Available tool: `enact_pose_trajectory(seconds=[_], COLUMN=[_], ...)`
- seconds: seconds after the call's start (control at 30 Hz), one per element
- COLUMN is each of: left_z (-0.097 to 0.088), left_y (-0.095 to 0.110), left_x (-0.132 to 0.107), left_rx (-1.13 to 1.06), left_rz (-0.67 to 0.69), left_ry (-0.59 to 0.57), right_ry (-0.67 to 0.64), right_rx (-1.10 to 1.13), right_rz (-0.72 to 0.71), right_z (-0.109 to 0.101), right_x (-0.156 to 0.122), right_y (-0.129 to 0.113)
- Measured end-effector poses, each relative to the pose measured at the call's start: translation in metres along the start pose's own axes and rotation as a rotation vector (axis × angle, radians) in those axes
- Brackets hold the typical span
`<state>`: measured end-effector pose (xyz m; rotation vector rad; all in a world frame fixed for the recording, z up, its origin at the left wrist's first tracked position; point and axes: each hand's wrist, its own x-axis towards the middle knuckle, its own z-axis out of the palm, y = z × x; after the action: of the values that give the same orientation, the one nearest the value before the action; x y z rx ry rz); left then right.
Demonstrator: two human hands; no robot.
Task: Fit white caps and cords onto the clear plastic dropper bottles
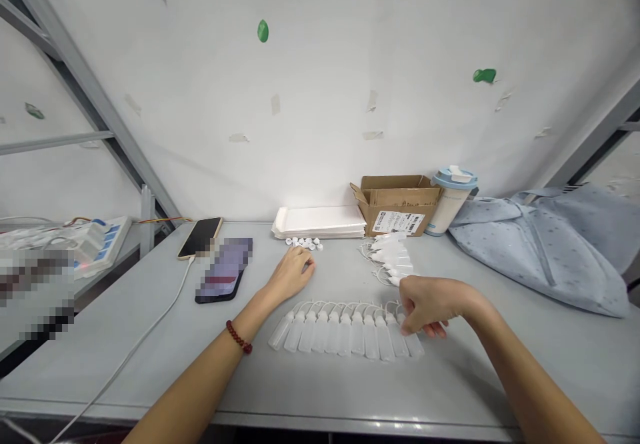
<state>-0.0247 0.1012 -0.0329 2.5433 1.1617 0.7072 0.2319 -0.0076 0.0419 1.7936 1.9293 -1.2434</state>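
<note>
Frosted plastic tubes (pixel 345 336) with thin looped white cords lie side by side in a row on the grey table. At the row's right end my right hand (pixel 433 301) is closed, thumb and index finger pinched at the top of the last tube, whose neck they hide. My left hand (pixel 293 274) rests palm down farther back, its thumb apart from the other fingers. Its fingertips reach the small white caps (pixel 313 246) and are partly hidden. Another group of white corded tubes (pixel 393 254) lies behind my right hand.
Against the wall are a stack of white envelopes (pixel 320 221), an open cardboard box (pixel 400 201) and a tumbler (pixel 447 207). A blue patterned bag (pixel 530 251) slumps at right. Two phones (pixel 201 237) lie at left, one with a charging cable (pixel 165 311) crossing the table.
</note>
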Motion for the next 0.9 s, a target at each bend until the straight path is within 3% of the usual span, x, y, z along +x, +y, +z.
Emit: enact_pose_trajectory(seconds=[0.37,0.63,0.7,0.9], left_z=[0.000,0.000,-0.001,-0.003], left_y=[-0.002,-0.003,-0.003,0.002], left_x=[0.000,0.001,0.001,0.001], left_rx=[0.007,-0.039,-0.070,-0.217], left_rz=[-0.041,-0.084,-0.101,-0.174], left_ry=[0.000,0.008,0.015,0.049], right_ry=[-0.041,-0.034,0.047,0.493], right_rx=[-0.034,-0.045,-0.025,0.080], right_rz=[0.108,0.096,0.039,-0.278], right_z=[-0.004,-0.005,-0.007,-0.009], right_x=[0.005,0.008,0.010,0.016], right_y=[0.002,0.008,0.012,0.010])
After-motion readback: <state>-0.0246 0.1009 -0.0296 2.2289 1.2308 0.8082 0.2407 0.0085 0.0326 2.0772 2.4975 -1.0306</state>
